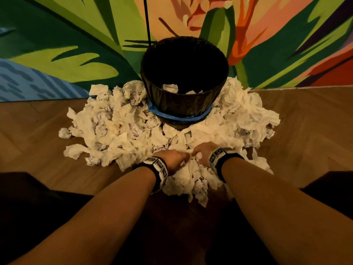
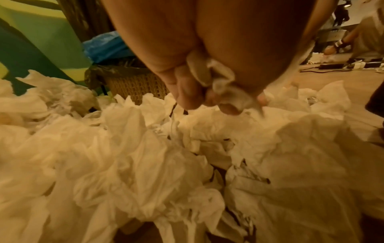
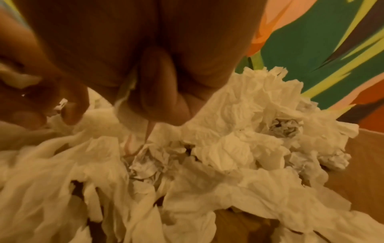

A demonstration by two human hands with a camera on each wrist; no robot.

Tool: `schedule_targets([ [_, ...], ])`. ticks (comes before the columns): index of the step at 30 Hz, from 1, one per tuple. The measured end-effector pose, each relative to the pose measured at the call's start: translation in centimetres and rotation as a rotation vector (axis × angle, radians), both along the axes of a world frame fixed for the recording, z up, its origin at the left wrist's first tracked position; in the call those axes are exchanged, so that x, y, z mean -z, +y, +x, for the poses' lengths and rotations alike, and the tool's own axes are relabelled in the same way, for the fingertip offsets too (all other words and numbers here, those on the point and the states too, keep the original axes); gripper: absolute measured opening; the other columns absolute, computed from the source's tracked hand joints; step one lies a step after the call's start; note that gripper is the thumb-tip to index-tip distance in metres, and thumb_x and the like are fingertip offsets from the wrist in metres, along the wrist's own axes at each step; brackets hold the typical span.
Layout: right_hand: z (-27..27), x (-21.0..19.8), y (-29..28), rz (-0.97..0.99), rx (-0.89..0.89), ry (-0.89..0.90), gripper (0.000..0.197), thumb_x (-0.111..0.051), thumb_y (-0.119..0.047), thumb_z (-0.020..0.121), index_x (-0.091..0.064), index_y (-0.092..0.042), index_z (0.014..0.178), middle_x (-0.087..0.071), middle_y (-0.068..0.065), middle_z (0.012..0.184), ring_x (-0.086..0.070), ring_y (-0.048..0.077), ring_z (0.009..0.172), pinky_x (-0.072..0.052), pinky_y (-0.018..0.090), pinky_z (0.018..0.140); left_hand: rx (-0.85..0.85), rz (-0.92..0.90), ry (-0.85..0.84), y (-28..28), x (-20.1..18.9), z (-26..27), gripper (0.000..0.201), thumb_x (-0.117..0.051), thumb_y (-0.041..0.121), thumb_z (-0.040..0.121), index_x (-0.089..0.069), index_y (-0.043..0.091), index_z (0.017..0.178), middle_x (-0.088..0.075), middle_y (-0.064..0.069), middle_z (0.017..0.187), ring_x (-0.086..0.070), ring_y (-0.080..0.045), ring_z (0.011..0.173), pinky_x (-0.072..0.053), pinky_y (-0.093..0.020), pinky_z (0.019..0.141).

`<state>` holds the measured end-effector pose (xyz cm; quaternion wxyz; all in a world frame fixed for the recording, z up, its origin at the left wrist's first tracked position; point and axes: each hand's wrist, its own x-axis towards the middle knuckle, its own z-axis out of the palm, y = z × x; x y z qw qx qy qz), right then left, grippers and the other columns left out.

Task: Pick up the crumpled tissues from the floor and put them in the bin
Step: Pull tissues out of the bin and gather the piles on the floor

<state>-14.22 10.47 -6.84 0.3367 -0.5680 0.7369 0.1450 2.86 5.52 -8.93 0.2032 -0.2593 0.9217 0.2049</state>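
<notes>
A big heap of white crumpled tissues (image 1: 122, 127) lies on the wooden floor around a dark wicker bin (image 1: 183, 104) lined with a black bag. A few tissues (image 1: 171, 88) lie inside the bin. My left hand (image 1: 176, 159) and right hand (image 1: 201, 152) meet at the near edge of the heap, knuckles almost touching. The left hand (image 2: 218, 92) has its fingers curled around a wad of tissue (image 2: 224, 82). My right hand (image 3: 158, 102) is fisted, with a tissue (image 3: 124, 97) squeezed between fingers and palm. More tissues (image 3: 228, 148) spread below it.
A painted mural wall (image 1: 76, 60) stands right behind the bin. A blue band (image 1: 179, 117) rings the bin low down. A thin black pole (image 1: 147, 20) rises behind the rim. Bare wooden floor (image 1: 315, 131) lies left and right of the heap. My dark-clothed knees (image 1: 28, 207) flank my arms.
</notes>
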Motion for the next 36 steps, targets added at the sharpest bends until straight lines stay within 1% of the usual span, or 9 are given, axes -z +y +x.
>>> schedule_targets([
  [5, 0.6, 1.3, 0.3, 0.021, -0.003, -0.041, 0.041, -0.076, -0.028, 0.081, -0.066, -0.032, 0.120, -0.065, 0.003, 0.122, -0.062, 0.025, 0.108, -0.041, 0.022, 0.078, 0.063, 0.035, 0.033, 0.0, 0.2, -0.6, 0.041, -0.060, 0.039, 0.091, -0.053, 0.037, 0.131, -0.062, 0.000, 0.128, -0.061, -0.026, 0.111, -0.044, -0.029, 0.082],
  [13, 0.5, 2.0, 0.2, 0.007, 0.018, 0.003, 0.018, -0.069, -0.036, 0.085, -0.074, -0.029, 0.100, -0.069, 0.002, 0.109, -0.063, 0.023, 0.095, -0.046, 0.024, 0.075, 0.088, 0.003, 0.049, -0.3, 0.2, -0.8, 0.025, -0.069, 0.038, 0.086, -0.068, 0.030, 0.109, -0.063, -0.001, 0.117, -0.062, -0.027, 0.103, -0.047, -0.031, 0.077],
  [19, -0.2, 1.5, 0.3, 0.006, 0.208, -0.040, 0.041, -0.035, -0.029, 0.103, -0.055, -0.007, 0.130, -0.054, 0.016, 0.136, -0.055, 0.033, 0.119, -0.044, 0.036, 0.099, -0.039, 0.110, 0.180, -1.7, -0.6, 0.6, 0.023, -0.073, 0.031, 0.084, -0.068, 0.020, 0.104, -0.057, -0.003, 0.110, -0.056, -0.022, 0.101, -0.045, -0.029, 0.086],
  [22, -0.5, 0.8, 0.4, -0.037, 0.377, -0.143, 0.048, -0.038, -0.037, 0.102, -0.051, -0.002, 0.132, -0.058, 0.015, 0.126, -0.069, 0.032, 0.093, -0.056, 0.045, 0.088, -0.185, 0.118, 0.310, -2.1, -1.0, 1.8, 0.021, -0.068, 0.026, 0.086, -0.063, 0.022, 0.106, -0.061, -0.002, 0.102, -0.056, -0.019, 0.091, -0.041, -0.023, 0.079],
  [26, -1.3, -0.7, -0.6, -0.214, 0.575, -0.204, 0.041, -0.055, -0.055, 0.091, -0.057, -0.015, 0.084, -0.056, -0.004, 0.082, -0.059, 0.009, 0.061, -0.048, 0.019, 0.052, -0.379, 0.118, 0.386, -2.5, -1.9, 3.1, 0.019, -0.063, 0.023, 0.085, -0.052, 0.021, 0.100, -0.048, 0.007, 0.065, -0.048, -0.017, 0.061, -0.038, -0.026, 0.059],
  [28, -1.5, -1.5, -0.9, -0.279, 0.602, -0.237, 0.040, -0.066, -0.058, 0.082, -0.058, -0.019, 0.082, -0.054, -0.004, 0.090, -0.060, 0.017, 0.082, -0.045, 0.018, 0.066, -0.438, 0.115, 0.416, -2.7, -2.5, 3.4, 0.018, -0.060, 0.019, 0.086, -0.046, 0.023, 0.094, -0.045, 0.004, 0.059, -0.045, -0.016, 0.052, -0.032, -0.027, 0.054],
  [30, -1.6, -2.3, -0.8, -0.331, 0.647, -0.282, 0.048, -0.074, -0.052, 0.078, -0.063, -0.017, 0.110, -0.057, 0.000, 0.107, -0.060, 0.024, 0.104, -0.047, 0.026, 0.083, -0.497, 0.113, 0.447, -2.9, -3.0, 3.4, 0.015, -0.056, 0.015, 0.088, -0.045, 0.024, 0.096, -0.046, 0.003, 0.057, -0.042, -0.013, 0.047, -0.029, -0.025, 0.050],
  [32, -1.4, -2.9, -0.7, -0.384, 0.698, -0.337, 0.033, -0.073, -0.043, 0.082, -0.058, -0.021, 0.103, -0.064, 0.008, 0.111, -0.062, 0.029, 0.104, -0.051, 0.033, 0.086, -0.553, 0.124, 0.491, -3.1, -3.6, 3.3, 0.017, -0.050, 0.015, 0.093, -0.052, 0.027, 0.106, -0.053, 0.003, 0.065, -0.048, -0.012, 0.050, -0.035, -0.022, 0.049],
  [36, -0.9, -4.2, -0.6, -0.482, 0.915, -0.653, 0.019, -0.058, -0.004, 0.094, -0.054, -0.018, 0.082, -0.068, 0.014, 0.091, -0.067, 0.028, 0.082, -0.055, 0.035, 0.053, -0.645, 0.183, 0.624, -3.2, -5.1, 3.0, 0.017, -0.049, 0.019, 0.096, -0.064, 0.024, 0.103, -0.064, 0.002, 0.093, -0.058, -0.013, 0.083, -0.039, -0.022, 0.075],
])
